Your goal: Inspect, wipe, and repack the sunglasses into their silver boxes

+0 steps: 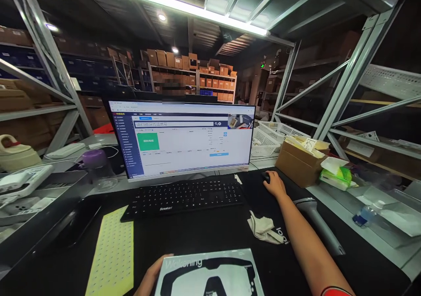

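My left hand (151, 275) is at the bottom edge, its fingers closed along the left side of a white box (210, 273) printed with black goggles and the word "Wakening". The lower part of the box runs out of view. Out on the black desk mat, my right hand (273, 184) rests curled over a dark computer mouse (265, 177), which it mostly covers. A black keyboard (187, 198) lies in front of the lit monitor (187, 142). Between the box and my right forearm is a crumpled pale cloth (263, 227).
A grey handheld scanner (320, 226) lies right of my forearm. Yellow label sheet (113, 252) and dark phone (80, 219) lie left. A purple-lidded jar (98, 169) stands beside the monitor. Rightward are a cardboard box (297, 162), tissue pack (338, 173), bottle (368, 212) and white baskets (265, 142).
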A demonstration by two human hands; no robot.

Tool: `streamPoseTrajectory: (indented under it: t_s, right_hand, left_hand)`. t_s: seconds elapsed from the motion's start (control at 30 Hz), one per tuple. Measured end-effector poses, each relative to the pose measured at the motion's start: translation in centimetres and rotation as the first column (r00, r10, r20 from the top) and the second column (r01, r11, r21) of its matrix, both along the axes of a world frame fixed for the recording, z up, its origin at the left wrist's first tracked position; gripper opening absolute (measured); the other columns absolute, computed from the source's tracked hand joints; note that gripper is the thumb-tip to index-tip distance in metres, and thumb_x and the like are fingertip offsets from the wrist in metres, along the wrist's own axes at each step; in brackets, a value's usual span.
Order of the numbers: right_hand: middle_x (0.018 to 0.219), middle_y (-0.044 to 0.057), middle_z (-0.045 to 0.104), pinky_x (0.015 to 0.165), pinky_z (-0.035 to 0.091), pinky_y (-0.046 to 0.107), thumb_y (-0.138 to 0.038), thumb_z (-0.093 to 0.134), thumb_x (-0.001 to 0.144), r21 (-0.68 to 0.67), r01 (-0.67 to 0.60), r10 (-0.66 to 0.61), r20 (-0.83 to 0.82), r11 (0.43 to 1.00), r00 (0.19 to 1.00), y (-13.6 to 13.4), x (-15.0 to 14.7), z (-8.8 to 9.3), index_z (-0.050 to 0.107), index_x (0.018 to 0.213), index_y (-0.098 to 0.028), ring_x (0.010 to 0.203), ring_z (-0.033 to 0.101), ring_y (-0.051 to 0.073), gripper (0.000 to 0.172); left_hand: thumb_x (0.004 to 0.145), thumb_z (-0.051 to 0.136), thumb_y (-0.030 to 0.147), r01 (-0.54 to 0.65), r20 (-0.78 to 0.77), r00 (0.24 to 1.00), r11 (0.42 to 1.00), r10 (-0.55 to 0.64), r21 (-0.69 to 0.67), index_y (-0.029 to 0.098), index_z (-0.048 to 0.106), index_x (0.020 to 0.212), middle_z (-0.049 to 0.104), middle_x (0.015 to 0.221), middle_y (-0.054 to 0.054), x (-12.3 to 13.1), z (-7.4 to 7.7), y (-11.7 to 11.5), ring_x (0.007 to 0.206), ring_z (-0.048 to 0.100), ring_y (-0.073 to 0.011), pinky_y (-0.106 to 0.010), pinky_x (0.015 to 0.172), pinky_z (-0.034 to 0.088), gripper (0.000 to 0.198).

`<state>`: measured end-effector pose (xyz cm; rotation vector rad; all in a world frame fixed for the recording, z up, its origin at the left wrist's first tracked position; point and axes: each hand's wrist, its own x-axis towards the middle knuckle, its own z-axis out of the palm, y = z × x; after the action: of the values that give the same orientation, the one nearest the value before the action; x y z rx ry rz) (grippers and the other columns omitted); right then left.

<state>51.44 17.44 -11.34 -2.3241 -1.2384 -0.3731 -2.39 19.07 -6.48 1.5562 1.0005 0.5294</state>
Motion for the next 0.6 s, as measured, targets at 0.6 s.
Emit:
streamPoseTrajectory:
  t_s: [0.6]
  right_hand:
    - [0.132, 0.011, 0.058, 0.095, 0.053, 0.048, -0.035, 0.064, 0.097, 0.040, -0.008, 0.007, 0.021, 0.999, 1.000, 0.4, 1.5, -1.2, 0.057, 0.129, -0.018, 0.114, 0.061, 0.026, 0.038]
  left_hand:
    - [0.076, 0.062, 0.075, -0.023, -0.011, 1.000, 0.999, 0.023, 0.027, 0.019, 0.070, 0.088, 0.068, 0.073, -0.005, 0.8, 1.2, -2.9, 0.095, 0.071, -0.0373, -0.046, 0.088, 0.059, 0.058]
